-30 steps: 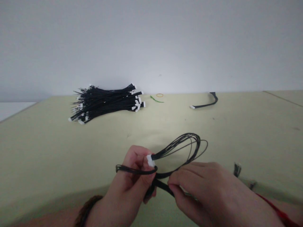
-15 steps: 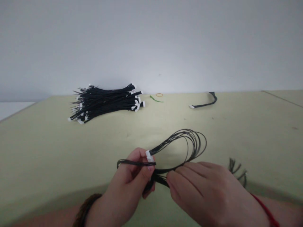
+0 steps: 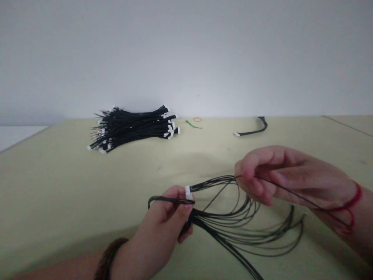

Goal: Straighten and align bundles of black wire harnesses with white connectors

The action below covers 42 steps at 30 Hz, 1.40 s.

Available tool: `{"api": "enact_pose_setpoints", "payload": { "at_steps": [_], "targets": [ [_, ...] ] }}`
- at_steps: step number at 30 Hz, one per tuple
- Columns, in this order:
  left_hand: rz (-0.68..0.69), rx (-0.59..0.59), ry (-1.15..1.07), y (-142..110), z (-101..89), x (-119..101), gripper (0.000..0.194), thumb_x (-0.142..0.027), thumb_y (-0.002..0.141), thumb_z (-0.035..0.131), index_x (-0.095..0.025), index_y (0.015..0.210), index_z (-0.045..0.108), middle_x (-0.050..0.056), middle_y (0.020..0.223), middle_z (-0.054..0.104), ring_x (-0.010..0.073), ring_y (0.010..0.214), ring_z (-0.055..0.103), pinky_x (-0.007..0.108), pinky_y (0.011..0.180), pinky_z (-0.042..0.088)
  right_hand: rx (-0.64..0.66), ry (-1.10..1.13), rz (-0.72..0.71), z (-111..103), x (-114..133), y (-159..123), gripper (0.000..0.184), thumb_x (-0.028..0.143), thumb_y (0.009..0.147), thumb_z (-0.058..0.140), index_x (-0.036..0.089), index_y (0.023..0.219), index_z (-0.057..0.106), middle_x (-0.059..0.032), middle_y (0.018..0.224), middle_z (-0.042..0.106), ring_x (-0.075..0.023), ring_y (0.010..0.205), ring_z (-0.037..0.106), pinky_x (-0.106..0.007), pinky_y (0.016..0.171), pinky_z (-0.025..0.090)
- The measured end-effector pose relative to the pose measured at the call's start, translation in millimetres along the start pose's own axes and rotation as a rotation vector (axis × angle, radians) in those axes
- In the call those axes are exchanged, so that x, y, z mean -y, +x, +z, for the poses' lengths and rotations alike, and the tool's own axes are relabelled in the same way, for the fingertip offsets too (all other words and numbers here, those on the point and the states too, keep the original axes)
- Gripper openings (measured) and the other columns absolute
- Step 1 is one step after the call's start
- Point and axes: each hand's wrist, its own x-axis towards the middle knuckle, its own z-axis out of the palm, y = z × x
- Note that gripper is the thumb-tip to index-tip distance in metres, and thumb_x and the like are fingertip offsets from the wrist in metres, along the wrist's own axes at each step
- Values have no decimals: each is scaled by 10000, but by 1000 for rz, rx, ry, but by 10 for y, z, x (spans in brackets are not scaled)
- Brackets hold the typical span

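And here's the black wire harness (image 3: pixel 214 182), held just above the near tabletop (image 3: pixel 87 186), its white connector (image 3: pixel 188 191) pinched in the left hand (image 3: pixel 167 217); wires sit gathered there, but the far ends fan loose, so this one looks unfinished! The right hand (image 3: pixel 278 177) nips a thin strand (image 3: pixel 288 190) that trails towards the wrist. Further back, a pile of connectorised cables (image 3: pixel 135 125), then one lone cable (image 3: pixel 253 132) off right

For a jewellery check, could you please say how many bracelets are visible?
2: a brown bracelet on the wrist of the left hand, a red cord bracelet on that of the right hand. Others may be off-frame.
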Motion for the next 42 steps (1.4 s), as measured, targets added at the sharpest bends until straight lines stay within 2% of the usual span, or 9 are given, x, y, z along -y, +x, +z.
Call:
{"api": "enact_pose_setpoints", "payload": {
  "at_steps": [3,7,11,13,15,18,20,22,42],
  "targets": [
    [4,-7,-9,-2,-4,2,257,-391,713,652,-175,730,513,-81,530,415,46,402,374,159,371,299,-173,-125,-70,-32,-87,24,233,169,842,326,184,980,513,-21,712,580,-106,566,581,-189,440,422],
    [11,19,10,0,-11,10,258,-404,738,625,-175,725,508,-82,520,403,45,399,360,159,372,288,-291,-51,-115,1,-68,66,290,225,913,233,187,807,500,-8,677,493,-96,567,517,-211,470,413],
    [23,37,25,18,-20,24,257,-401,750,620,-172,719,509,-78,532,400,45,411,360,159,377,288,-624,142,-141,32,111,100,507,232,956,8,238,919,513,41,729,476,-58,559,464,-221,509,388],
    [25,50,12,26,-33,39,273,-412,743,630,-169,709,508,-77,536,401,43,412,349,161,379,288,-554,266,-95,117,159,80,406,219,957,81,265,1018,480,80,635,477,-33,419,390,-170,407,317],
    [23,69,-10,26,-54,57,290,-433,740,632,-170,713,513,-77,532,401,43,415,338,161,384,282,-305,228,-16,256,140,45,230,249,947,226,253,989,452,92,580,513,-41,362,393,-146,347,281],
    [-1,110,-62,7,-89,75,298,-449,731,644,-172,729,534,-71,531,414,47,432,353,162,408,290,-188,-340,39,476,25,-2,112,253,901,426,217,807,476,55,599,552,-79,459,472,-188,401,320],
    [-30,134,-97,-9,-107,78,298,-449,715,663,-172,734,553,-63,536,439,48,445,375,162,428,305,-258,-787,-69,569,-53,-22,160,200,887,447,194,734,494,36,596,514,-95,508,448,-228,462,302],
    [-51,145,-127,-18,-120,81,291,-442,702,680,-176,739,570,-60,527,453,48,445,386,160,437,314,-263,-1011,-194,605,-103,-40,175,167,883,438,182,716,489,32,594,484,-101,516,410,-251,489,268],
    [-17,168,-145,-7,-117,89,283,-443,721,665,-191,738,539,-72,538,429,37,438,377,151,430,304,-133,-1124,-312,545,-167,-82,192,128,897,426,184,722,372,42,649,436,-111,564,331,-275,539,216]
  ]
}}
